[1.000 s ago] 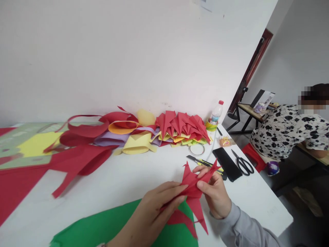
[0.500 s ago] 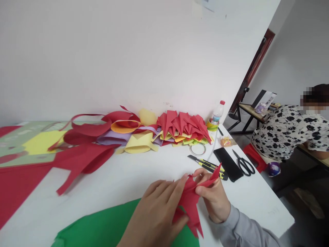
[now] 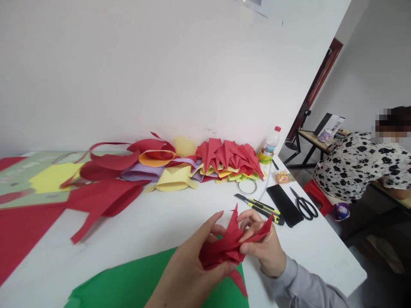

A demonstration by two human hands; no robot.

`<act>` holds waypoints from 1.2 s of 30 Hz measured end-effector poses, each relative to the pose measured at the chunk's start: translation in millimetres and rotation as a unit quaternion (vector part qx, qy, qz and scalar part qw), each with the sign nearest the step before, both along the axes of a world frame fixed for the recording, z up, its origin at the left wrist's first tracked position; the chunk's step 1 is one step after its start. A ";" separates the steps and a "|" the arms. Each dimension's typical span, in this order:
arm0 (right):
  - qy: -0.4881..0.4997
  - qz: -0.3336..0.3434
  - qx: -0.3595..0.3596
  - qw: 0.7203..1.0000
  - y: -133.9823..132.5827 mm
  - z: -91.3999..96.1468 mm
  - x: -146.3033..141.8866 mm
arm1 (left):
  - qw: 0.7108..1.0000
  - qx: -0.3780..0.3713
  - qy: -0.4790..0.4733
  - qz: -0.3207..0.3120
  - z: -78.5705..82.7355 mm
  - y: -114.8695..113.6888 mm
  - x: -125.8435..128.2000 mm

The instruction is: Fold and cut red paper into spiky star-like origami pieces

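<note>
A folded red paper piece [image 3: 221, 250] with several pointed tips is held between both hands, above the table. My left hand [image 3: 189, 261] grips its left side, thumb in front and fingers behind. On its right side, my right hand [image 3: 265, 244] pinches the paper between thumb and fingers, close to a point that sticks up to the right. Beneath the hands lies a sheet of green paper [image 3: 128, 278]. Just beyond my right hand are two yellow-and-black utility knives [image 3: 260, 208].
Along the wall lie red folded paper pieces [image 3: 227, 156], a yellow paper shape [image 3: 173, 177] and curled red paper [image 3: 105, 192]. To the right are a roll of tape [image 3: 246, 191], a bottle [image 3: 271, 143], a black flat object [image 3: 284, 205] and scissors [image 3: 303, 205]. A person [image 3: 356, 164] sits at another desk.
My left hand has turned from lying over the red paper to holding its side. The paper has tilted, and one point now stands upright between the hands.
</note>
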State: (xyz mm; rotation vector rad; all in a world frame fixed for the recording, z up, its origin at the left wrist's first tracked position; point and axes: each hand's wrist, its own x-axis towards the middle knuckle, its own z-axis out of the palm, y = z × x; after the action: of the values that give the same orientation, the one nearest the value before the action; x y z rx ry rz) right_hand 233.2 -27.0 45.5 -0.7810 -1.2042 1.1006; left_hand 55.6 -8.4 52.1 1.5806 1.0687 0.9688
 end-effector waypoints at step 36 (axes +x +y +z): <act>0.071 -0.067 -0.132 0.986 4.5 -9.7 -5.4 | 0.998 0.048 0.004 -0.036 32.0 12.2 0.9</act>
State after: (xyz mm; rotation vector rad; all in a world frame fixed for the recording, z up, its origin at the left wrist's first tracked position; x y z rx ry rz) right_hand 227.9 -22.5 35.8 -0.9548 -0.8822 1.1977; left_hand 56.5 3.8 84.1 1.6911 0.9778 0.9784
